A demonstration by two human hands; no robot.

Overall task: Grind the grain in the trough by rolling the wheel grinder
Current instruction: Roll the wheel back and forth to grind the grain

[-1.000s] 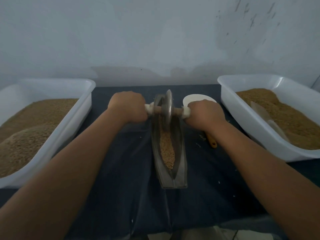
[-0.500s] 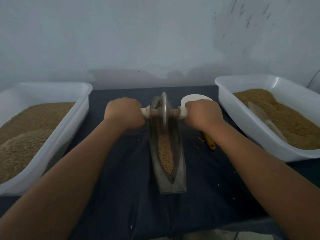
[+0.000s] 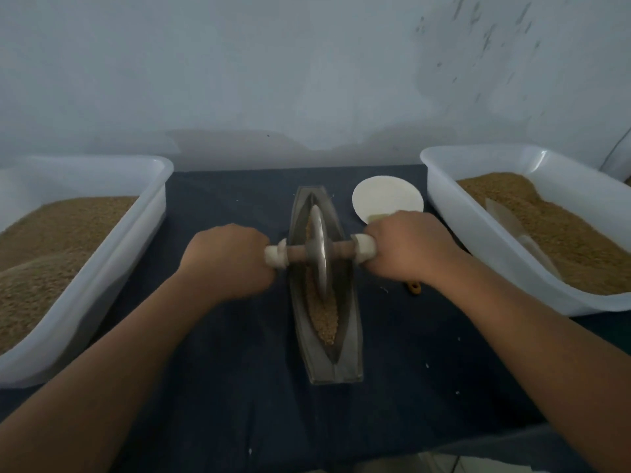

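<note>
Wheel grinder: metal disc on wooden axle, upright on tan grain in long grey metal trough, tabletop centre.
Hands: left hand, right hand — 2 fists gripping its white ends.

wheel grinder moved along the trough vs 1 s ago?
Yes. The wheel grinder has rolled toward the person, from the far end of the trough to about its middle.
</note>
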